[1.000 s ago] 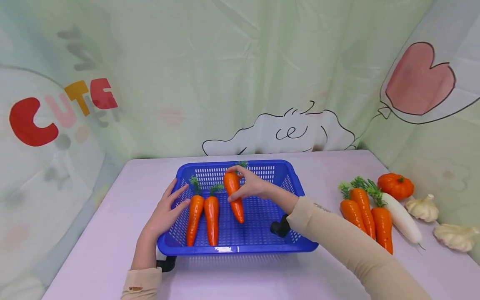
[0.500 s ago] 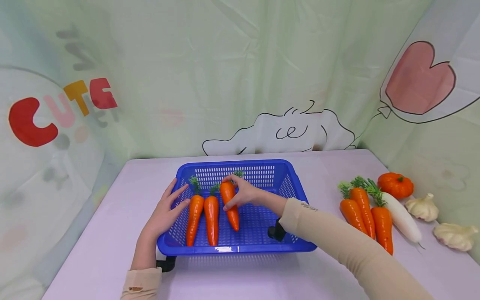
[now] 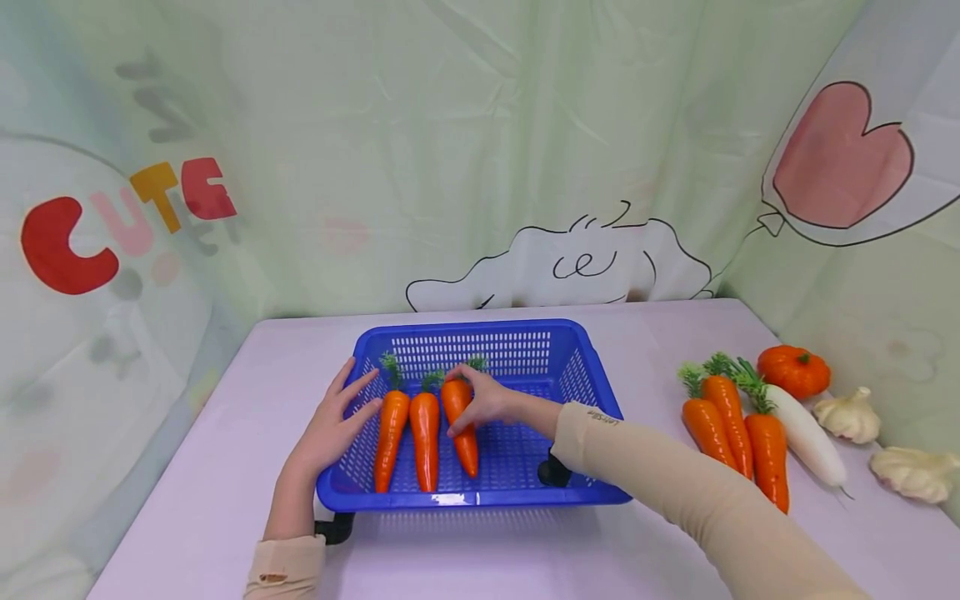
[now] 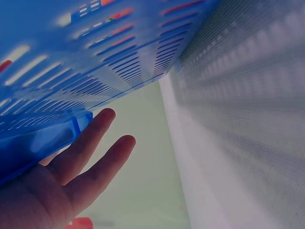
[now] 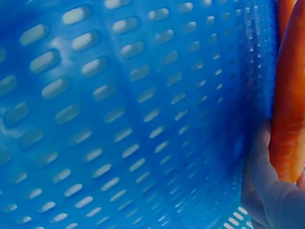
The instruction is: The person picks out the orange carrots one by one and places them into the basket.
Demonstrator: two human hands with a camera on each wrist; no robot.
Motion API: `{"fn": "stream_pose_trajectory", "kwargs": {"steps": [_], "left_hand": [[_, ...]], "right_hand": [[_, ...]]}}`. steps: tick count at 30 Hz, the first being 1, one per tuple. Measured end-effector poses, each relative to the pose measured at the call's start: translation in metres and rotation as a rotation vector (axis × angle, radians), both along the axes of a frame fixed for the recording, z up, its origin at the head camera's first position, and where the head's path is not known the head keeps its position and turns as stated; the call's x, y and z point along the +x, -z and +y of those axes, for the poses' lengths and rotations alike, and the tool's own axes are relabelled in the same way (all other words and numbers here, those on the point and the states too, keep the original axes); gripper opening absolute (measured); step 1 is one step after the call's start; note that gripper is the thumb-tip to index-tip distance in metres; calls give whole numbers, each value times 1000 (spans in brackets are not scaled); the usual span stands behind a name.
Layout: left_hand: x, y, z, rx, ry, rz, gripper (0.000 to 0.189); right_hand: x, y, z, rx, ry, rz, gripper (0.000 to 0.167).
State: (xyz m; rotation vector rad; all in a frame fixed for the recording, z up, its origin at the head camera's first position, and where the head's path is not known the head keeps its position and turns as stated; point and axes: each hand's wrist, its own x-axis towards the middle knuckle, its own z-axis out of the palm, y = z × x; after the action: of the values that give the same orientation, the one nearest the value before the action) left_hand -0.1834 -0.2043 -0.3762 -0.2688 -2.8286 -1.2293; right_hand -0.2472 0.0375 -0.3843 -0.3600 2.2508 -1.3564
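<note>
My right hand (image 3: 483, 398) grips an orange carrot (image 3: 462, 450) with a green leafy top, low inside the blue plastic basket (image 3: 525, 498). In the right wrist view, its fingers curl round the thick end of the carrot (image 5: 290, 100), close to the perforated floor. To its left, two more carrots lie side by side, the outer carrot (image 3: 390, 442) and the inner carrot (image 3: 425, 442). My left hand (image 3: 326, 429) rests at the basket's left rim with its fingers straight and spread. In the left wrist view, two straight fingers (image 4: 100, 169) show beside the slotted basket wall (image 4: 114, 62).
On the right of the table (image 3: 202, 450) lie several more carrots (image 3: 726, 417), a white radish (image 3: 806, 433), a small orange pumpkin (image 3: 793, 372) and two garlic bulbs, the nearer bulb (image 3: 913, 473) by the right edge. A printed curtain (image 3: 360, 167) hangs behind.
My right hand has lowered the carrot and moved it slightly left, nearer the other two carrots in the basket. The left hand has stayed at the rim.
</note>
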Motion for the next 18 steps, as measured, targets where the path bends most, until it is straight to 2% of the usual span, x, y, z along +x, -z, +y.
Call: {"fn": "stream_pose_trajectory", "kwargs": {"steps": [5,18], "left_hand": [[0,0,-1,0,0,-2,55],[1,-1,0,5,-2,-8,56]], "right_hand": [[0,2,0,10,-12,7,76],[0,3,2,-3,-75,-42,78]]}}
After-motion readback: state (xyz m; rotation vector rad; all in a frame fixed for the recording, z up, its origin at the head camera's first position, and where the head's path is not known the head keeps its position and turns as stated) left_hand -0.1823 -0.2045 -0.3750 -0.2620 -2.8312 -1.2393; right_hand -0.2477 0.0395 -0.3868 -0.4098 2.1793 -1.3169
